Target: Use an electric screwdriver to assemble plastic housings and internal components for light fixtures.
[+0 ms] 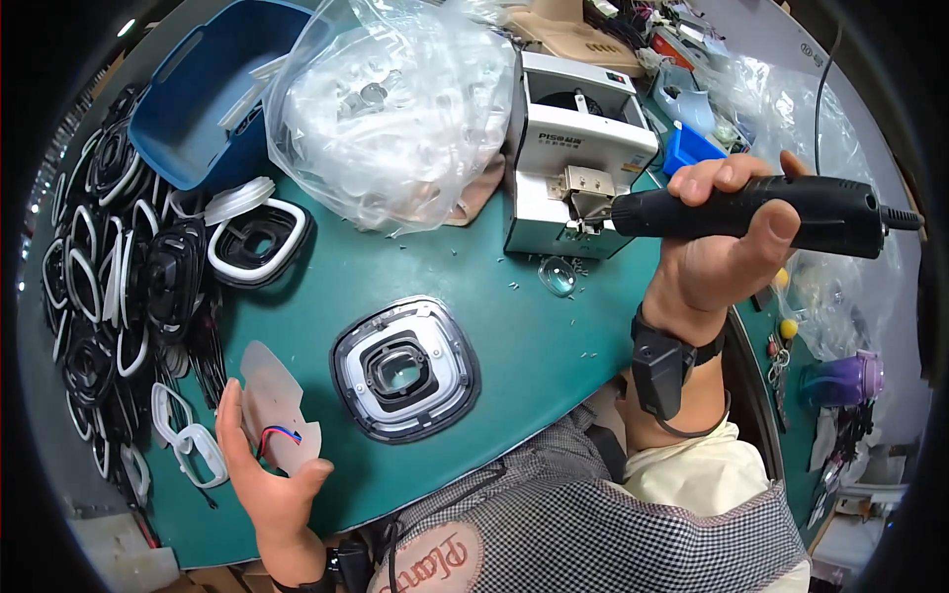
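Note:
My right hand (727, 232) is wrapped round a black corded electric screwdriver (820, 212). The driver lies level, its front end against the metal pick-up spot of a white screw feeder (578, 148); the bit itself is hard to see. In my left hand (267, 489) a thin pale plate (280, 405) stands on edge between thumb and fingers. Red and blue wires (280, 433) show at its lower part. Between my hands a rounded-square housing (405, 369), dark-rimmed with a white inner ring and a clear lens at its centre, rests flat on the green mat (524, 346).
Black and white frames (119, 247) are heaped along the left, one white-ringed frame (259, 244) at their edge. Behind stand a blue bin (188, 128) and a clear bag (395, 119) of plastic parts. Loose screws and a clear lens (558, 277) lie before the feeder. A purple bottle (840, 379) is right.

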